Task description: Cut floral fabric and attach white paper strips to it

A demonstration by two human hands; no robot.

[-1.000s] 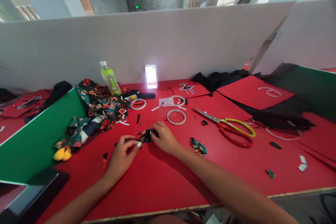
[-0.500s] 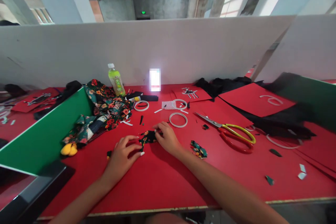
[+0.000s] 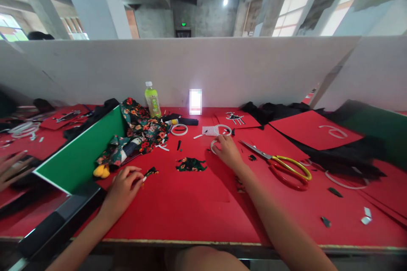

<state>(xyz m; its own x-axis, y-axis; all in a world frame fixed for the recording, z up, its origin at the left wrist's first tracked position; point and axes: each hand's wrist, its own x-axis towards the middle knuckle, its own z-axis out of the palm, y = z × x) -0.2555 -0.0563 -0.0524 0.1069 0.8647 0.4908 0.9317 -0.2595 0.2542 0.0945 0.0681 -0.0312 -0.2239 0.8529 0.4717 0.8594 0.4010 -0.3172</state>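
My left hand (image 3: 125,188) is closed near the green divider, its fingertips pinching a small dark floral fabric scrap (image 3: 151,172). My right hand (image 3: 226,151) reaches over a white roll of tape (image 3: 212,147), fingers curled down onto its rim; the hand hides most of the ring. Between the hands, a dark floral fabric cut-out (image 3: 191,164) lies flat on the red table, untouched. Another floral piece (image 3: 241,185) is partly hidden under my right forearm.
Large scissors (image 3: 276,163) with yellow and red handles lie at right, by red sheets (image 3: 314,129) and black cloth. A green bottle (image 3: 153,100) stands behind floral fabric (image 3: 143,129). Left of the green divider (image 3: 82,152) is another person's hand (image 3: 12,171).
My right hand has left the floral cut-out and moved up and right onto the tape roll. My left hand has drawn away leftward, now with the small scrap. The view has shifted slightly.
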